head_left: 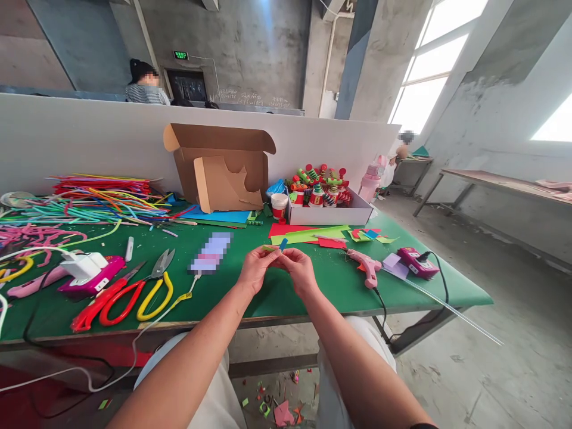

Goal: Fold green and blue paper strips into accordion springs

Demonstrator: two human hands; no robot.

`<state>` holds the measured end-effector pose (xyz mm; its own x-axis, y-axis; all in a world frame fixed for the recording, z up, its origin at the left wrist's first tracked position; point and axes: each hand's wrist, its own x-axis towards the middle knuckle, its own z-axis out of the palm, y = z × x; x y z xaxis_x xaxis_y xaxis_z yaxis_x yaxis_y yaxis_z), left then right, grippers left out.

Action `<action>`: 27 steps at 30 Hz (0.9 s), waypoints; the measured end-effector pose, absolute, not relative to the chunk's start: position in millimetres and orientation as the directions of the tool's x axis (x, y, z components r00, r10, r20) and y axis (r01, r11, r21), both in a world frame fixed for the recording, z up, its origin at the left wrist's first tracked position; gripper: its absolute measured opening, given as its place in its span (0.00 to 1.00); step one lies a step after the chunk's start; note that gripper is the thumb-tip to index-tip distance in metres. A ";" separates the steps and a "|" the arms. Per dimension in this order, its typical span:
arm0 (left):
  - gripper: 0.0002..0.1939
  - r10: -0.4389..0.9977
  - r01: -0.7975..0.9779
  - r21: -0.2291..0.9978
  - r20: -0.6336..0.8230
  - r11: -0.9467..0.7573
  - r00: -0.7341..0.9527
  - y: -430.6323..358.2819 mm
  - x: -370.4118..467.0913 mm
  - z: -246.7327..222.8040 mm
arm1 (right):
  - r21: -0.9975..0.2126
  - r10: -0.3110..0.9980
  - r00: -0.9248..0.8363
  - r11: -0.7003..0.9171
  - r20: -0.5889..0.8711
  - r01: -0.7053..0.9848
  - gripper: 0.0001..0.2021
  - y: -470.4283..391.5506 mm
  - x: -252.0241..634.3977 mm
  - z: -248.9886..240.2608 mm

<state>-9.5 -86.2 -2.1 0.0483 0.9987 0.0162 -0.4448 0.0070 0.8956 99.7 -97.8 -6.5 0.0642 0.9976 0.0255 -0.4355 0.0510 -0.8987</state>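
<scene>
Both my hands meet over the front part of the green table, fingertips close together. My left hand [255,268] pinches a small green paper strip [268,248]. At the fingertips of my right hand [298,268] a small blue paper piece [283,243] sticks up; the fingers partly hide both papers. Just beyond my hands lie red paper [279,230] and a long light-green paper strip [308,235]. To the right rests a pink glue gun [367,266].
Scissors with yellow and red handles [156,286], red pliers [100,304] and a phone with a cable [210,253] lie left. Behind are colourful pipe cleaners [98,202], a cardboard box [218,167], paper cups [279,204] and a white box of crafts [330,215]. Two people are farther off.
</scene>
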 end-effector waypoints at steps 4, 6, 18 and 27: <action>0.21 1.000 -0.432 0.902 0.002 -0.001 0.002 -84.6 -9.7 -2.6 | -0.911 1.000 0.020 0.017 0.010 -0.412 0.15 -99.6 100.6 -4.4; 0.21 1.000 -0.409 0.912 0.014 -0.014 -0.003 -83.7 -11.6 -2.1 | -0.913 0.999 -0.031 -0.024 -0.012 -0.407 0.15 -99.9 103.9 -2.0; 0.16 0.994 -0.262 0.959 0.109 -0.109 -0.014 -81.6 -16.6 -2.4 | -0.943 1.000 -0.022 0.007 0.015 -0.332 0.15 -97.3 108.3 -3.6; 0.21 0.999 -0.420 0.907 0.033 -0.023 0.017 -82.2 -9.3 -6.7 | -0.882 0.998 0.055 0.007 -0.021 -0.470 0.15 -97.8 98.4 -8.3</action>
<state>-9.3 -82.2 -6.7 0.0165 0.9993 0.0329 -0.4203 -0.0229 0.9071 98.4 -97.8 -8.3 0.0552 0.9983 -0.0212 -0.4703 0.0073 -0.8825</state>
